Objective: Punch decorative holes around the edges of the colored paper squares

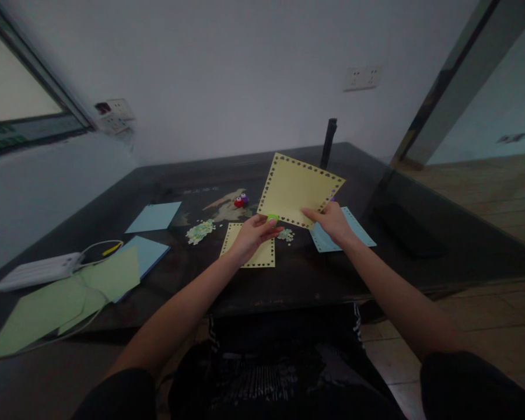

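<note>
My left hand [252, 234] is closed around a small green craft punch [272, 219] at the lower edge of a yellow paper sheet [295, 189]. Small shapes are cut out along the sheet's edges. My right hand [330, 220] grips the same sheet at its lower right, thumb on top, and holds it tilted above the table. Below my left hand lies another yellow sheet [262, 258] with a punched border. Under my right hand rests a light blue sheet [321, 240], also punched along its edge. A bit of purple shows behind my right fingers, too small to name.
Paper cut-outs lie in a larger pile [200, 232] and a smaller one [286, 235]. Red and purple punches [238, 202] stand farther back. Blue sheets [154, 217], green sheets [109, 274] and a white power strip [39, 271] with a cable lie left. A black object [409, 229] lies right.
</note>
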Demonstrator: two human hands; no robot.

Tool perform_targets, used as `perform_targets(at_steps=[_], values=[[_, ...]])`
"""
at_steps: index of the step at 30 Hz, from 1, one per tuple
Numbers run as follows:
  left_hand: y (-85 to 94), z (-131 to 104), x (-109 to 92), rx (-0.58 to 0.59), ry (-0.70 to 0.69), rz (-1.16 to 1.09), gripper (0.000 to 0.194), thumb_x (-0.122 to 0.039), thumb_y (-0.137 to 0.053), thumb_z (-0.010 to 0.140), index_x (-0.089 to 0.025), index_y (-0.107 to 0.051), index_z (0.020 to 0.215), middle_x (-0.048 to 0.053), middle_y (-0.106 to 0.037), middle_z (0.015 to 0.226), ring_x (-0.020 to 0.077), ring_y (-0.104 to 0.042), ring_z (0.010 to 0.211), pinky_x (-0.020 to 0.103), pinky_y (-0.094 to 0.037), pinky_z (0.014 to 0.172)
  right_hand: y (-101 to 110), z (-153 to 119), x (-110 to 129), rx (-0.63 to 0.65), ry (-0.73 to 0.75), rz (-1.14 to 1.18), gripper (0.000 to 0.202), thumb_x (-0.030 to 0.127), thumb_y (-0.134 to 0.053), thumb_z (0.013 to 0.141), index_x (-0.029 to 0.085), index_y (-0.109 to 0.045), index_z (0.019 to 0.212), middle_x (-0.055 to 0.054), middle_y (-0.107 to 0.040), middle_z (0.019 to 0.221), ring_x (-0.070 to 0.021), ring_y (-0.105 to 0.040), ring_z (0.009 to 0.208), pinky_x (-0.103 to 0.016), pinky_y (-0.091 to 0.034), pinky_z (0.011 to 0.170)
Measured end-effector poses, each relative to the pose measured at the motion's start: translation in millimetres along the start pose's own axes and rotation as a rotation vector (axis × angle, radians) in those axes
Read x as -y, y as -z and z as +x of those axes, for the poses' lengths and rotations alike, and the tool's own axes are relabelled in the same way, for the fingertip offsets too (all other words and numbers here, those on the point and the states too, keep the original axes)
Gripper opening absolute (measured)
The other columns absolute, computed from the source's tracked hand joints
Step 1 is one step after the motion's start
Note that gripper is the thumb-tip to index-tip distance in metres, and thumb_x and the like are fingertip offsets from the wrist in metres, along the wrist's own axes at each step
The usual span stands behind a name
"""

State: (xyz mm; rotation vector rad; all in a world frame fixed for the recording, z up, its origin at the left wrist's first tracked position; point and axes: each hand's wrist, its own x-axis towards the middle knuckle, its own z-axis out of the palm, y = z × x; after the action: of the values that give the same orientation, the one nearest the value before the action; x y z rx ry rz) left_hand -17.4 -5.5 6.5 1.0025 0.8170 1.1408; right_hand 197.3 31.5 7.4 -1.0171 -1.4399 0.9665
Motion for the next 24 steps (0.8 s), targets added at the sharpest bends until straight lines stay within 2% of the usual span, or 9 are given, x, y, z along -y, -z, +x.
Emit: perform_targets(at_steps=[5,11,18,24], values=[[-0.5,-0.5,0.3,-0.052,-0.011,0.058,0.027,-0.028,-0.074,0.069,-0.013,-0.059,0.086,0.007,-0.064,0.091,0.013,-0.064,0.074,0.022,-0.048,0.061,0.6,-0.3,-0.6,0.026,-0.001,-0.035,0.04,0.035,-0.072,0.066,0.014,-0.067,0.1,-0.009,-0.069,0.106,-0.0263,-0.064,0.096,-0.044,-0.049,0.092],[-0.5,1.2,1.9,-0.063,-0.012,0.002,0.023,-0.025,-0.074,0.069,-0.012,-0.059,0.081,0.006,-0.064,0.081,0.0135,-0.064,0.075,0.026,-0.049,0.069,0.6,-2.7,6.0,0.069,0.019,-0.096,0.036,0.033,-0.071,0.069,0.017,-0.068,0.101,-0.009,-0.068,0.109,-0.0273,-0.062,0.103,-0.043,-0.046,0.095],[-0.8,1.2,1.5,-0.052,-0.018,-0.017,0.022,-0.023,-0.072,0.071,-0.012,-0.059,0.084,0.008,-0.066,0.083,0.016,-0.066,0.079,0.029,-0.051,0.074,0.9,-3.5,7.0,0.06,0.022,-0.117,0.036,0.032,-0.071,0.069,0.017,-0.068,0.101,-0.009,-0.068,0.106,-0.0278,-0.062,0.101,-0.042,-0.048,0.093],[-2.0,-0.8,-1.4,-0.064,-0.02,0.036,0.026,-0.028,-0.073,0.071,-0.012,-0.059,0.085,0.008,-0.066,0.087,0.0178,-0.066,0.084,0.028,-0.05,0.074,-0.1,-4.7,10.7,0.059,0.053,-0.138,0.033,0.032,-0.07,0.068,0.016,-0.069,0.098,-0.009,-0.069,0.104,-0.0274,-0.063,0.098,-0.043,-0.048,0.091]])
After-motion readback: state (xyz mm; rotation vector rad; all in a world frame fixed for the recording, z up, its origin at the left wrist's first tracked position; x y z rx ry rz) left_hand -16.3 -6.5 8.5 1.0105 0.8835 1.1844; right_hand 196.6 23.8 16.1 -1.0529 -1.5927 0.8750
